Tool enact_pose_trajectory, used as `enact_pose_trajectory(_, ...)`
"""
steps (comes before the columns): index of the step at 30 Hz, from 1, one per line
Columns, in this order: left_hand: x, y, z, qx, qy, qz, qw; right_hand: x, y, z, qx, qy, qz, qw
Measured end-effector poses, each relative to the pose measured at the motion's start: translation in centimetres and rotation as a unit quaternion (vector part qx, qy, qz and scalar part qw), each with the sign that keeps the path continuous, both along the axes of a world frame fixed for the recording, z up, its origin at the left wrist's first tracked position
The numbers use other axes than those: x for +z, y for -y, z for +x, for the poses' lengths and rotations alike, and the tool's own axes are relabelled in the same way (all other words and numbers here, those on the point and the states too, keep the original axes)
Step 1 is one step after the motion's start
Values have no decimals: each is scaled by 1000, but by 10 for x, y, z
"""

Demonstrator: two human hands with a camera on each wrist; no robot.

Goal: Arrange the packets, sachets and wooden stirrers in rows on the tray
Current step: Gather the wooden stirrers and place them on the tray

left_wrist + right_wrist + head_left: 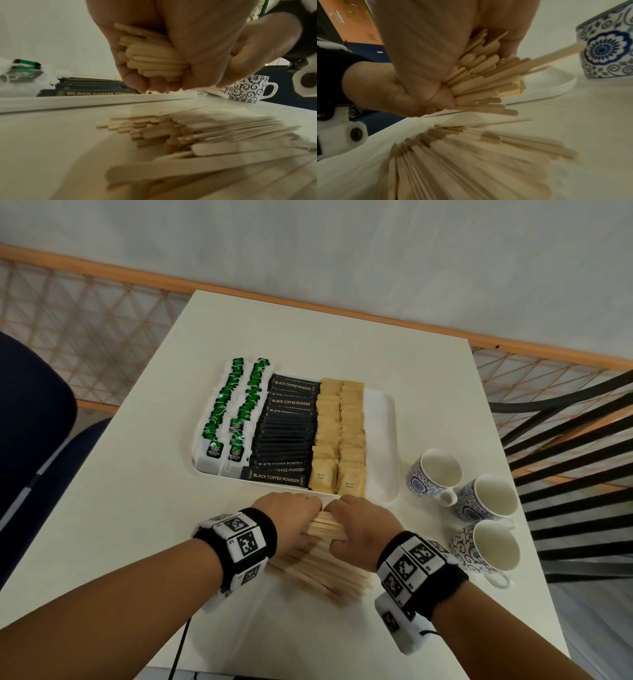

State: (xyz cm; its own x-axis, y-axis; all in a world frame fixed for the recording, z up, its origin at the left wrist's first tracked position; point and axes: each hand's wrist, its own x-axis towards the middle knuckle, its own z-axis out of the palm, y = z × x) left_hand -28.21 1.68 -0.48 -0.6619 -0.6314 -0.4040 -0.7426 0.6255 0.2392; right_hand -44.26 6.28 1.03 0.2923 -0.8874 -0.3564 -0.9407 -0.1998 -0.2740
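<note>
Both the left hand (287,510) and the right hand (360,518) grip one bundle of stirrers (325,528) just before the tray (383,440). The stirrers look light, stiff and slippery; hold both ends.

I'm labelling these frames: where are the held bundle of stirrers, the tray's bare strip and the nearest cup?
bundle of stirrers (325,527), head view, its middle between both hands
tray (380,440), head view, bare right strip
nearest cup (486,549), head view, inner wall
</note>
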Motion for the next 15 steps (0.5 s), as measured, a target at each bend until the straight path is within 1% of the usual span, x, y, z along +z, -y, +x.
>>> enact_pose_trajectory(3, 1, 2, 6, 18, -27, 13, 999, 7, 4, 1, 13, -32, -16, 999)
enact_pose_trajectory(5, 1, 3, 14, 37, -50, 23, 998, 16, 7, 0, 10, -37, -10, 999)
enact_pose_trajectory(6, 1, 4, 20, 55, -68, 35, 996, 21, 10, -1, 0, -24, 1, 1000)
enact_pose_trajectory(7, 0, 5, 26, 82, -94, 48, 991, 28, 13, -1, -18, 6, 17, 1000)
enact_pose_trajectory(9, -3, 5, 39, 156, -166, 84, 970, 40, 21, 6, -55, 92, 18, 994)
enact_pose_trajectory(10, -2, 4, 45, 196, -194, 101, 956, 46, 25, 12, -62, 122, -6, 991)
enact_pose_trajectory(11, -3, 3, 50, 224, -226, 108, 942, 50, 31, 21, -55, 132, -43, 989)
enact_pose_trajectory(13, -2, 3, 56, 268, -268, 125, 917, 57, 41, 42, -27, 108, -110, 988)
enact_pose_trajectory(15, -4, 5, 61, 306, -293, 144, 895, 60, 49, 65, 9, 80, -162, 984)
